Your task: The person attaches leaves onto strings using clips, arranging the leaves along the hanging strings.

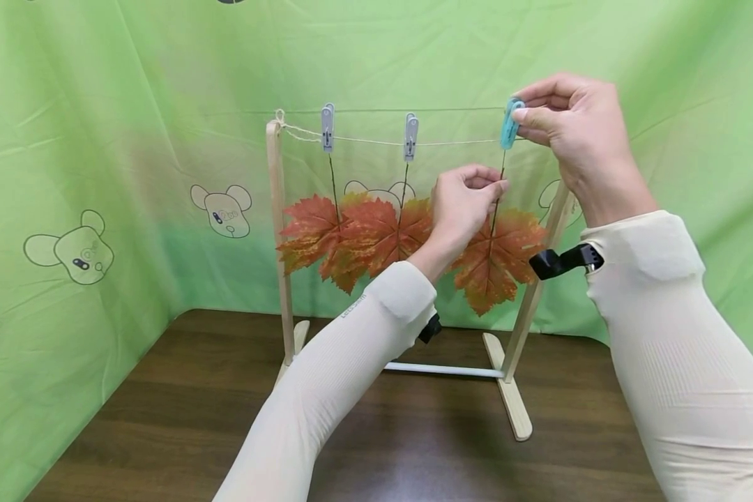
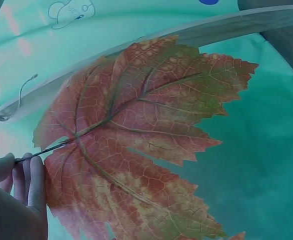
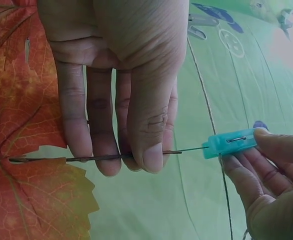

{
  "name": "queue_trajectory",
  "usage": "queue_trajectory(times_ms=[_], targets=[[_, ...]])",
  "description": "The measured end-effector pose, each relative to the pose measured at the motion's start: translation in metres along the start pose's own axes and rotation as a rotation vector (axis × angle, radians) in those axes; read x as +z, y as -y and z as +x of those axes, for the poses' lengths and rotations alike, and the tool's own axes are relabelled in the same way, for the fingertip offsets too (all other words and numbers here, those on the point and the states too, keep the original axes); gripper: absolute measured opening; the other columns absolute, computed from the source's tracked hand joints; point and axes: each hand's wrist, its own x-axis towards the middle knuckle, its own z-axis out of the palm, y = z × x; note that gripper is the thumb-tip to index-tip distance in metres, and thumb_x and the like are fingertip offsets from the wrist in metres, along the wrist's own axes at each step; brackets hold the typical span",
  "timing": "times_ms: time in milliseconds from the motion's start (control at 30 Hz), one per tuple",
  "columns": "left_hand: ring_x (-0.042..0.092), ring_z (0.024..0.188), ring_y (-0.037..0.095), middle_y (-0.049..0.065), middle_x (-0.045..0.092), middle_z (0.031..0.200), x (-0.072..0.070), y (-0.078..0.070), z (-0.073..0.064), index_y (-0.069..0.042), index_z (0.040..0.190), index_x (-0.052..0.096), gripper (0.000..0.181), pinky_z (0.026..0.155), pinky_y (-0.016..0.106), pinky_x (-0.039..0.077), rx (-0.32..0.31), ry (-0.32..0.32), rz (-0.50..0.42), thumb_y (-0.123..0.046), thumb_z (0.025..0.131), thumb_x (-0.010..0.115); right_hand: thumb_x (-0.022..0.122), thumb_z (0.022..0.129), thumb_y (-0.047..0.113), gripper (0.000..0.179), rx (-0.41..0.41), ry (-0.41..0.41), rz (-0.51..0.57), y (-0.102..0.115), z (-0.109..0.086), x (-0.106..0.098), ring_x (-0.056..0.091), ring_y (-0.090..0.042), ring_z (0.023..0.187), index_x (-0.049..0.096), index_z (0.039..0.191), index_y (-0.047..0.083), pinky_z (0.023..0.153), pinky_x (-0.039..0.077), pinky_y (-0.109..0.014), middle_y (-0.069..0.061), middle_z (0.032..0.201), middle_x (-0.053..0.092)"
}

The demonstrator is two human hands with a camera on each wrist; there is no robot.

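On the right side of the string (image 1: pixel 458 143), my right hand (image 1: pixel 580 136) pinches a teal clothespin (image 1: pixel 509 129) between thumb and fingers. The clothespin (image 3: pixel 231 143) sits across the string, and the thin tip of a leaf stem meets its lower end. Just below, my left hand (image 1: pixel 464 202) pinches that dark stem (image 3: pixel 101 157) between thumb and fingertips. From the stem hangs an orange-red artificial maple leaf (image 1: pixel 492 261), filling much of the left wrist view. Whether the clothespin's jaws have closed on the stem, I cannot tell.
Two grey clothespins (image 1: pixel 328 129) on the string hold similar leaves (image 1: pixel 314 233) to the left. A wooden stand (image 1: pixel 277 244) carries the string, with feet on a dark wood table (image 1: pixel 182 411). Green cloth (image 1: pixel 132 139) with animal drawings hangs behind.
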Motion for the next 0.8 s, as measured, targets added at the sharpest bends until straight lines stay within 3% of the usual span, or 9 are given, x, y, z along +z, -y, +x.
queue_trajectory(times_ms=[233,500,800], targets=[[0.076,0.079,0.021,0.006,0.078,0.084,-0.0006,-0.0012,0.0017,-0.006,0.096,0.081,0.006,0.059,0.016,0.055,0.003,0.002,-0.003,-0.011,0.093,0.080,0.080,0.082,-0.015,0.013,0.030,0.005,-0.028,0.0013,0.0019,-0.0018,0.075,-0.016,0.070,0.078,0.091,-0.005,0.069,0.063,-0.023,-0.008,0.079,0.077],[0.071,0.068,0.010,0.000,0.075,0.078,0.0018,-0.0030,0.0018,-0.007,0.094,0.081,0.004,0.059,0.016,0.056,0.000,-0.007,0.005,-0.011,0.094,0.080,0.081,0.084,-0.012,0.012,0.067,-0.003,-0.052,0.0016,0.0011,-0.0033,0.076,-0.015,0.071,0.079,0.091,-0.003,0.069,0.063,-0.023,-0.007,0.081,0.077],[0.074,0.073,0.014,-0.001,0.074,0.077,0.0019,-0.0048,0.0015,-0.007,0.096,0.081,0.005,0.060,0.016,0.055,-0.004,-0.006,0.007,-0.011,0.093,0.080,0.081,0.084,-0.010,0.014,0.114,0.020,-0.093,0.0039,0.0023,-0.0081,0.077,-0.015,0.073,0.080,0.092,0.001,0.071,0.063,-0.023,-0.005,0.083,0.079]])
